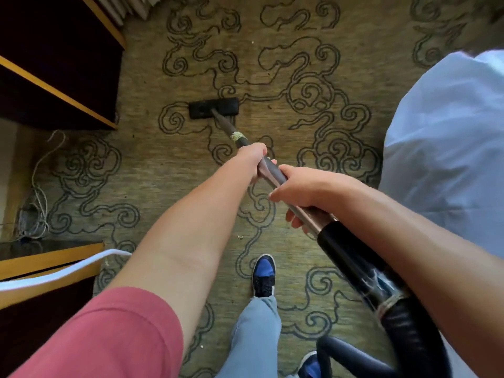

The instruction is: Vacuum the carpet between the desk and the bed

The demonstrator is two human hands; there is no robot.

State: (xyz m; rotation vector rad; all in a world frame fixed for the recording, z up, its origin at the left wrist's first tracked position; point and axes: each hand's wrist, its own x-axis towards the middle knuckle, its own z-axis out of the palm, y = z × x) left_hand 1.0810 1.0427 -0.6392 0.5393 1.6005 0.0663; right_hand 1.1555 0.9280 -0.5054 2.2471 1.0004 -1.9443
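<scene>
Head view: left hand (pixel 252 156) and right hand (pixel 302 190) clamp smooth metal wand (pixel 272 174); flat rectangular nozzle (pixel 214 107) on swirl-patterned carpet (pixel 286 124)

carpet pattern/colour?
Olive-tan carpet with dark outlined swirling cloud motifs, clearest in the head view around the vacuum floor head.

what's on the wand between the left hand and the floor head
A pale tape wrap on the wand, between the left hand and floor head, per the head view.
</scene>
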